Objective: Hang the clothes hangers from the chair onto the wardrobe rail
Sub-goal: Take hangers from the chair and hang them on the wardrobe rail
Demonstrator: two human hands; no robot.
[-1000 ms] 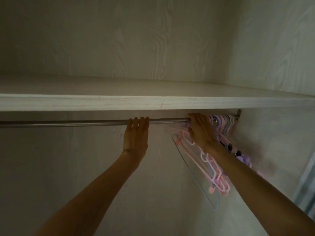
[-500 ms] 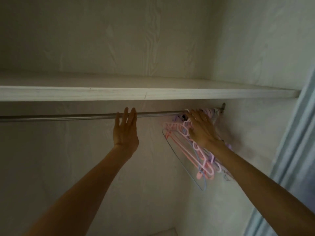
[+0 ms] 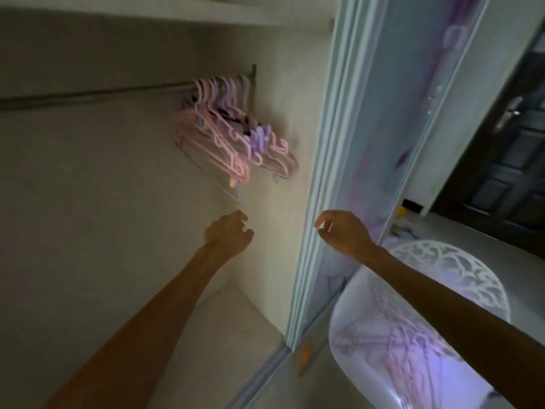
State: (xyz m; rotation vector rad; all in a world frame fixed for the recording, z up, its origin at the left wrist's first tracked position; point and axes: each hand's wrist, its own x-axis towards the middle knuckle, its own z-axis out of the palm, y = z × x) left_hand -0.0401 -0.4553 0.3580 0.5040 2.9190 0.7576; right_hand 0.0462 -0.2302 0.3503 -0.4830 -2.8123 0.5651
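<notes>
So this looks like the gap between loads: a bunch of pink and lilac hangers [image 3: 233, 134] is already hooked on the wardrobe rail [image 3: 97, 94], crowded up against its right end by the side wall, and both hands are down and away from it. The left hand [image 3: 228, 233] hangs loosely curled inside the wardrobe with nothing in it, and the right hand [image 3: 342, 231] is half closed just in front of the sliding door frame [image 3: 321, 184]; there's a pale glint at its fingertips but it's too blurry to say if it's pinching anything, I'd guess it's empty. More hangers sit in a tangled pile [image 3: 404, 343] on the seat of the white chair [image 3: 460, 276], low right, just outside the door track. My read is the next move is a reach down to that pile, and since they look knotted together, picking a few cleanly will take some untangling. Room-wise, the rail is bare to the left of the bunch, so plenty of space there; the tight bits are the door frame edge between chair and wardrobe and the shelf [image 3: 141, 10] right above the rail
</notes>
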